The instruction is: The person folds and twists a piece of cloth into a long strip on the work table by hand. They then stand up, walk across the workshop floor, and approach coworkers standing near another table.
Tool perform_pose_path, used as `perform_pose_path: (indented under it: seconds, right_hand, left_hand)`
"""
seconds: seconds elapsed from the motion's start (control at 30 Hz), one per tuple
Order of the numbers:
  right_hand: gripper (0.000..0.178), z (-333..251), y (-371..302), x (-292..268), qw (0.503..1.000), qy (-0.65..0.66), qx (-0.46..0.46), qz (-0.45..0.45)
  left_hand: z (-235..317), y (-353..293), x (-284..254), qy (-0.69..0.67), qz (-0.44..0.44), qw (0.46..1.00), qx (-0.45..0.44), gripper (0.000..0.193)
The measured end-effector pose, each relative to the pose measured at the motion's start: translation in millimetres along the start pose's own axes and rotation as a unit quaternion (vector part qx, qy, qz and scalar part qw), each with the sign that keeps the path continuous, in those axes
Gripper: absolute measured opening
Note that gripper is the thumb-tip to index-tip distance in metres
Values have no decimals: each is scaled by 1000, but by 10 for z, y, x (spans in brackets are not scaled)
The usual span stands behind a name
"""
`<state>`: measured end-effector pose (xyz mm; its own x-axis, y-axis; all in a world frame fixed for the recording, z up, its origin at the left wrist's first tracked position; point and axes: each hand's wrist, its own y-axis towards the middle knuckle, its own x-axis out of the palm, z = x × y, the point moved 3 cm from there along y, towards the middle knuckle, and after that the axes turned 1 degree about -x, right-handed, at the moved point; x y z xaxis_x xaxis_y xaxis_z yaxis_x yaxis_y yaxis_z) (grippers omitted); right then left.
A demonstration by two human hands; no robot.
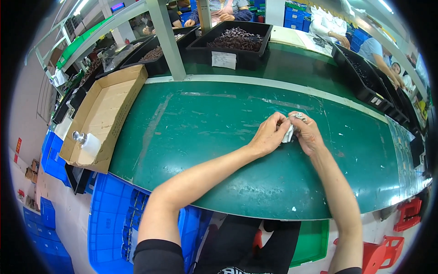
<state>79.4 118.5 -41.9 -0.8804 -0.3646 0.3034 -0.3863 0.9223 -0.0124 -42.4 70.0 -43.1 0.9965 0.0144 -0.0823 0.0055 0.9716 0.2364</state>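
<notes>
Over the right half of the green work table (205, 137), my left hand (269, 133) and my right hand (309, 132) meet with bent fingers. Both pinch a crumpled white cloth (288, 134), which hangs a little below the fingertips. A small dark edge shows under the cloth, too little to name. Far to the left, an open cardboard box (107, 98) lies on the table's edge, with a white bottle with a metal top (90, 144) standing in it.
Behind the table, black trays (205, 48) hold many small dark parts. A grey metal post (165, 41) rises at the back. Below the left front edge sits a blue crate (107, 223); red stools (388, 251) stand at lower right. Other people (232, 11) work across the bench.
</notes>
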Motion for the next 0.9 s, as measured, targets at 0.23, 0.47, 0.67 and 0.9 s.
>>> perform_pose_path:
  seconds: [0.23, 0.47, 0.67, 0.9]
  right_hand:
    - [14, -4, 112, -23, 981, -103, 31, -161]
    - [18, 5, 133, -185, 981, -7, 50, -187]
    - [19, -38, 95, -173, 974, -71, 35, -215]
    - [23, -103, 27, -202, 969, -87, 46, -225]
  left_hand:
    - [-193, 18, -179, 8, -33, 999, -2, 37]
    - [-26, 14, -89, 73, -87, 993, 36, 47]
    - [-53, 36, -73, 63, -132, 989, -31, 46]
    - [-76, 30, -55, 47, -151, 985, -69, 43]
